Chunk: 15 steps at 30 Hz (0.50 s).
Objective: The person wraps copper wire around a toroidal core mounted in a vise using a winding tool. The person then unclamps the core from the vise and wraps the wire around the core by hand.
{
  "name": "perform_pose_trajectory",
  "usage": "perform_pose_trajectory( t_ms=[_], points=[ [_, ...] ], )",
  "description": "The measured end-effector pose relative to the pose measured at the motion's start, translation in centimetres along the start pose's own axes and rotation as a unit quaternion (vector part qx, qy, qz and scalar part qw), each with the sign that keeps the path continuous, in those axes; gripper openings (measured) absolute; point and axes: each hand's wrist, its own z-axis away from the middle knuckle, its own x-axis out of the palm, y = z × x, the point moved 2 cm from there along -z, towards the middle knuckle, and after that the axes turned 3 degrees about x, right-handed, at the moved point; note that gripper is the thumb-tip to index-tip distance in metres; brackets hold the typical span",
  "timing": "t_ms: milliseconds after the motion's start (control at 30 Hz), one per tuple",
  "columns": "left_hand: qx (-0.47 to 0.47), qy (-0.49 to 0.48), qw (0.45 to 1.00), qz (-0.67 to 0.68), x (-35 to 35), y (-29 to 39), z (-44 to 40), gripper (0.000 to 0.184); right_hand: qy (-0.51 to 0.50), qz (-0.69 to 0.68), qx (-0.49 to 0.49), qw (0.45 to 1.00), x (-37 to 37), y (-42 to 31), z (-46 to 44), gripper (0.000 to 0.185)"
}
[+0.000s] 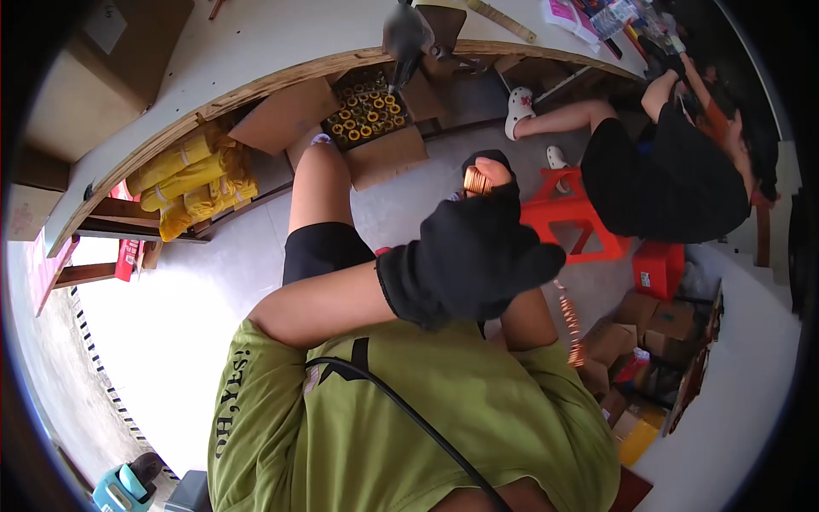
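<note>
My left hand (pixel 469 260), in a black glove, reaches across my body with its fingers closed. A dangling strip of copper coils (pixel 570 328) hangs just below its fingertips; the grip on it is partly hidden. Beyond it, my right hand (pixel 495 175) shows a bare thumb and black glove fabric. That hand is closed on a bundle of copper coils (pixel 477 181). The left glove hides much of the right hand and its wrist.
A workbench (pixel 281 81) curves ahead with a dark tool (pixel 405 43) at its edge. Beneath are an open carton (pixel 388 158) of yellow-ringed parts and yellow bundles (pixel 192 179). A red stool (pixel 589 222) and another person (pixel 665 179) are at right, near several boxes (pixel 636 320).
</note>
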Motion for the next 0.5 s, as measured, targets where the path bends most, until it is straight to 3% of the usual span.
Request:
perform_pose_trajectory(
  t_ms=[100, 200, 367, 500],
  points=[
    [0.028, -0.016, 0.999, 0.008, 0.3, 0.3, 0.4, 0.024, 0.025, -0.008, 0.032, 0.999, 0.3, -5.0, -0.9, 0.027],
    [0.067, 0.035, 0.997, -0.013, 0.6, 0.1, -0.1, 0.013, 0.055, -0.026, 0.041, 0.997, 0.9, -5.0, -1.0, 0.026],
    [0.086, 0.007, 0.996, 0.001, 0.4, 0.3, -0.3, 0.024, 0.093, -0.059, 0.034, 0.993, 1.8, -4.4, -0.9, 0.024],
    [0.1, 0.016, 0.995, -0.008, 0.3, 0.5, -0.5, 0.022, 0.101, -0.093, 0.041, 0.99, 2.0, -4.1, -0.8, 0.023]
  ],
)
